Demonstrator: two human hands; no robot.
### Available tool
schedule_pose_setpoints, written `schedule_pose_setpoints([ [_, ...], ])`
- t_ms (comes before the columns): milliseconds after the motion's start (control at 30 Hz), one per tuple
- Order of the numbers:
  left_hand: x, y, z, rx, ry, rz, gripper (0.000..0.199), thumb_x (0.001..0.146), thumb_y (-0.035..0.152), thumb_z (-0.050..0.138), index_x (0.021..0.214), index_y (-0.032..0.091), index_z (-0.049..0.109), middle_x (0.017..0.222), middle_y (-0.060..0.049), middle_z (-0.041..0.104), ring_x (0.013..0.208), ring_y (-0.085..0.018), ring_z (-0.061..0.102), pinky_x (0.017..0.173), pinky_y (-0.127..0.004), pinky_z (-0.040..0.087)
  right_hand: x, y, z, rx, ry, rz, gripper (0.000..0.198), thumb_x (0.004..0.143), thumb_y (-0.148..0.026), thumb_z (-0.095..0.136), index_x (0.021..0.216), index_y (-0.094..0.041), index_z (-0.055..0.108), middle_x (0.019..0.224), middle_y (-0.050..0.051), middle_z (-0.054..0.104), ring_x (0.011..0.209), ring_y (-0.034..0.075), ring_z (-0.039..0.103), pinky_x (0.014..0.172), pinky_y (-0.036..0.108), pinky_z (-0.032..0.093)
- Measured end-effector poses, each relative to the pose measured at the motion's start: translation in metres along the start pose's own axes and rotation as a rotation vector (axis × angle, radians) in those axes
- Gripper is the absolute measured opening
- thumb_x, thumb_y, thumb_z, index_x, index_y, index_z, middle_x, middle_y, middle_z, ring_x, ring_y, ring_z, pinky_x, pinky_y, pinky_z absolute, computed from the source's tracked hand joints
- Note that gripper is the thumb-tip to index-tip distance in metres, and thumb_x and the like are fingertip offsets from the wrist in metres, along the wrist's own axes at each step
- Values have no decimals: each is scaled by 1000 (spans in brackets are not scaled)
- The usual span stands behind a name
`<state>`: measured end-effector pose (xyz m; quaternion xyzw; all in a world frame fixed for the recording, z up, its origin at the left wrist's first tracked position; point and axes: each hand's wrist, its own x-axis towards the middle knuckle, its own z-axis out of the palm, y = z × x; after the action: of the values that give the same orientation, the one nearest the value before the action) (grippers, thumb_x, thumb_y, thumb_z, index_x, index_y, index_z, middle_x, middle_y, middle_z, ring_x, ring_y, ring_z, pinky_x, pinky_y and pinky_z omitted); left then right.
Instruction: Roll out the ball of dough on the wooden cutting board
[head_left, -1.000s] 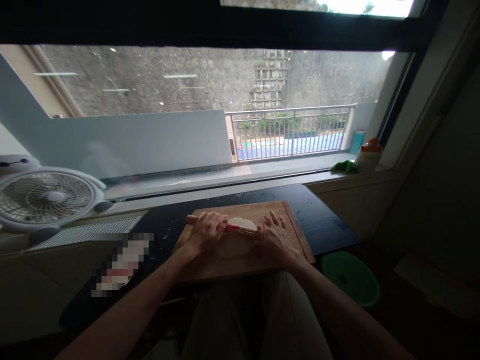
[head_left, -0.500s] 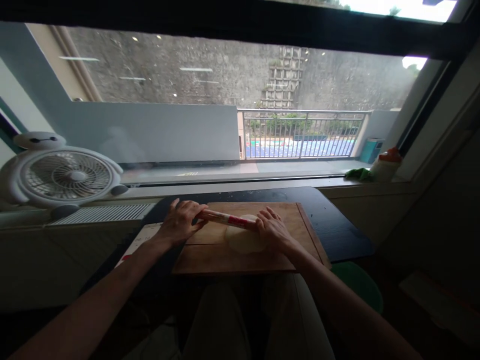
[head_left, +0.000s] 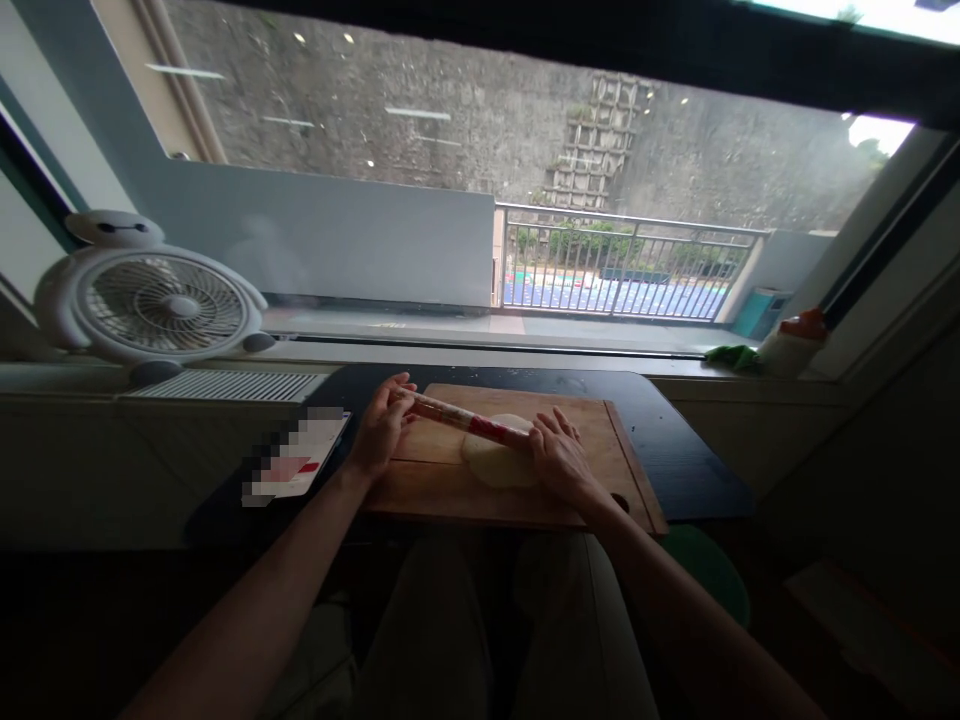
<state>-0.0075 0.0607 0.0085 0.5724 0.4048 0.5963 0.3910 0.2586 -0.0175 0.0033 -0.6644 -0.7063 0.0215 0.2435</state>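
Note:
A rolling pin (head_left: 472,423) with a red patterned middle lies slantwise across a round, flat sheet of pale dough (head_left: 499,472). Both rest on a wooden board (head_left: 420,490). Around the pin's far left end, my left hand (head_left: 379,428) is closed, fingers and thumb wrapped on it. My right hand (head_left: 561,452) lies over the other end, at the right edge of the dough, and hides that tip. Its fingers point away from me and bend over the pin.
The board sits on a dark table (head_left: 679,470). A phone-like flat item (head_left: 319,450), partly blurred, lies left of the board. A white fan (head_left: 161,300) stands by the window. A bottle (head_left: 795,345) and green cloth (head_left: 733,357) sit on the sill. A green stool (head_left: 709,570) is at right.
My view has tilted and shifted. The pin slants more, its left end farther from me, and my left hand has turned more upright. Both hands stay on the pin.

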Motion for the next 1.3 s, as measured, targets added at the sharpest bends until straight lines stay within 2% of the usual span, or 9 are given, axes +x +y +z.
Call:
schedule_pose_setpoints([
  [200,0,-9,2,-283,2,-93,38,77,31,59,114,26,51,99,-1,61,86,-13,61,78,-29,46,32,6,-8,-5,-105,135,44,94,-29,19,100,-21,62,124,6,54,127,20,34,104,39,24],
  [400,9,-14,3,-437,-13,-127,38,78,37,60,113,27,48,102,-3,65,98,-18,61,81,-32,42,-8,-7,-1,-36,2,17,47,96,-34,15,126,-20,49,142,5,38,137,19,13,108,40,15],
  [500,10,-17,6,-452,-21,-98,33,77,39,60,106,23,53,96,-4,67,99,-20,61,81,-33,42,-8,-5,2,2,5,43,49,96,-36,15,126,-20,49,143,4,38,138,20,11,109,43,12],
  [700,7,-12,5,-483,-32,-131,26,75,37,62,90,17,59,88,-6,67,95,-21,61,81,-35,43,34,6,-8,68,-113,109,46,94,-29,18,98,-20,63,120,6,58,129,22,32,104,43,26],
  [800,5,-10,6,-503,-16,-110,27,75,40,62,89,17,58,89,-5,66,95,-21,60,83,-36,43,7,-3,-4,54,-62,59,47,95,-33,17,113,-20,58,132,5,50,134,21,23,107,42,20],
  [900,4,-9,6,-553,-8,-88,29,76,43,63,88,18,57,91,-3,64,92,-20,62,86,-38,43,-34,-16,5,18,29,-1,51,96,-38,16,137,-16,37,147,6,31,139,19,10,111,41,10],
  [967,4,-10,7,-578,-3,-86,29,74,43,65,86,18,57,90,-2,62,89,-19,62,87,-39,43,-45,-21,8,9,39,-4,54,96,-39,15,142,-15,28,149,5,24,139,18,5,111,41,7],
  [1167,2,-12,8,-420,14,-71,29,69,42,69,86,19,60,85,-1,61,92,-19,57,85,-33,42,5,-12,-8,85,-122,177,51,95,-38,13,128,-19,47,144,5,35,137,21,18,108,48,14],
  [1300,2,-15,7,-372,4,-72,27,70,40,69,87,20,62,89,-2,61,94,-19,55,86,-31,41,-11,-18,-5,59,-79,137,50,95,-37,16,129,-17,47,142,7,38,137,22,17,109,48,12],
])
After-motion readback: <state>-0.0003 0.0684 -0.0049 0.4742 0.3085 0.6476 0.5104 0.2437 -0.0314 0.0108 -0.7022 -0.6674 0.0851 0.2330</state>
